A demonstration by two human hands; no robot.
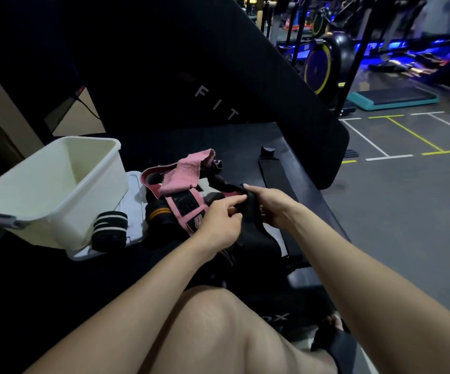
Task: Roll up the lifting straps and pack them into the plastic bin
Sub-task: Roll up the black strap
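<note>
A black lifting strap [251,228] hangs between both hands over the dark bench. My left hand [220,224] pinches its left edge, index finger stretched across the top. My right hand [271,205] grips the strap's upper right part. Behind them lies a pink and black strap [183,182], unrolled in a heap. A rolled black strap with white stripes [109,230] stands against the white plastic bin [56,195] at the left, and a black roll with orange stripes [159,214] lies beside it. The bin's inside looks bare.
A white lid [134,190] lies flat under the bin and the rolls. A long flat black strap [275,174] stretches along the bench's right side. A tilted black pad [218,76] rises behind. My bare knee [218,319] is in front. Gym floor and machines are at right.
</note>
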